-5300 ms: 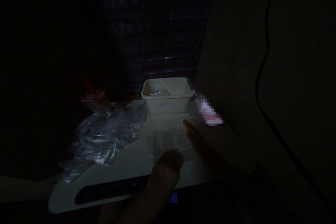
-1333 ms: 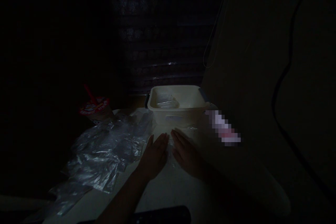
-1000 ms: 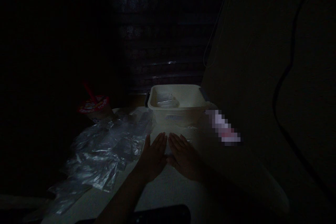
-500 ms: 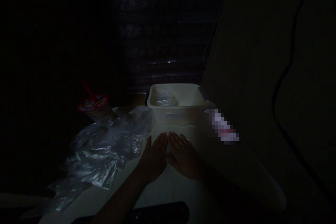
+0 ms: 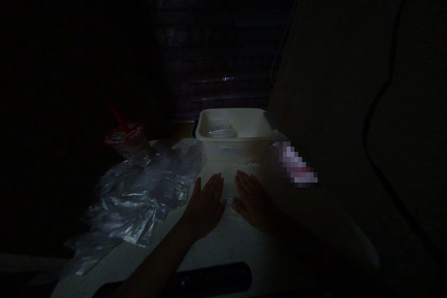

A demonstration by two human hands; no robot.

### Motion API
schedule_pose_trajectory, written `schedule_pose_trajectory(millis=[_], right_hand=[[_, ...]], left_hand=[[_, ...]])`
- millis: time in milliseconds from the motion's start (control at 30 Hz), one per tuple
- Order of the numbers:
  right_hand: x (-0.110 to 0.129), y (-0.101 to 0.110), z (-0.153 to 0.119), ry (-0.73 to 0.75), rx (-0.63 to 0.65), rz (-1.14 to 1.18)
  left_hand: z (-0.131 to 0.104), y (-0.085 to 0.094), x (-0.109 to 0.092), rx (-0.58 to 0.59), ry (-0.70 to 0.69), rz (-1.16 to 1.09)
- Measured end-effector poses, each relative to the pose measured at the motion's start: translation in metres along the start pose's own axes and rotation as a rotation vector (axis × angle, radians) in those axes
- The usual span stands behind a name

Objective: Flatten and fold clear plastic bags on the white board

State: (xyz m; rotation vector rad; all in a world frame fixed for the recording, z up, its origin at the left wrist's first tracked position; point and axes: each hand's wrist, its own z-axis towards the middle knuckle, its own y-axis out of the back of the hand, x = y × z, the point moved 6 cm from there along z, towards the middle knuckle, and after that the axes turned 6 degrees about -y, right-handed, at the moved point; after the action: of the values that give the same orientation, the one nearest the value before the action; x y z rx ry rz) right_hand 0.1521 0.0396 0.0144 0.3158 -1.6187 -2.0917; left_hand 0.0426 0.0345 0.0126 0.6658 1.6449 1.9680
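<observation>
We look out from the camera on the person's head, set above the near side of the pale tabletop point(image 5: 223, 251) and facing forward and down, so the forearms enter from below and reach the left hand point(image 5: 206, 207) and right hand point(image 5: 256, 205) just below the middle of our view. We see these hands from above and behind, close by, with the cream plastic tub point(image 5: 251, 149) farther off beyond them, its inside partly open to us, and the dark ribbed backdrop point(image 5: 209, 56) filling the upper middle.

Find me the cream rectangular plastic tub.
In the head view's centre, the tub stands beyond the bare left hand, right of the crumpled clear plastic.
</observation>
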Motion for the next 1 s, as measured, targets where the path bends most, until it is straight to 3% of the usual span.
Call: schedule_pose_trajectory(millis=[433,633,700,800,900,1000], right_hand=[[-0.027,0.003,-0.014,-0.061,-0.119,-0.077],[-0.042,0.008,-0.009,-0.086,-0.232,-0.004],[-0.034,0.014,-0.003,-0.095,-0.234,0.039],[-0.003,0.017,0.009,-0.051,-0.124,0.083],[0.028,0.013,0.015,0.002,-0.014,0.107],[0.038,0.004,0.014,0.030,0.043,0.102]], left_hand=[[0.002,0.002,0.001,0.015,0.007,-0.009],[0.002,0.003,-0.001,0.022,0.011,-0.026],[0.002,0.004,-0.001,0.010,0.014,-0.031],[0.002,0.002,-0.001,0.012,0.015,-0.040],[0.002,-0.001,0.000,0.030,0.012,-0.048],[0.001,-0.003,0.000,0.051,-0.001,-0.044]])
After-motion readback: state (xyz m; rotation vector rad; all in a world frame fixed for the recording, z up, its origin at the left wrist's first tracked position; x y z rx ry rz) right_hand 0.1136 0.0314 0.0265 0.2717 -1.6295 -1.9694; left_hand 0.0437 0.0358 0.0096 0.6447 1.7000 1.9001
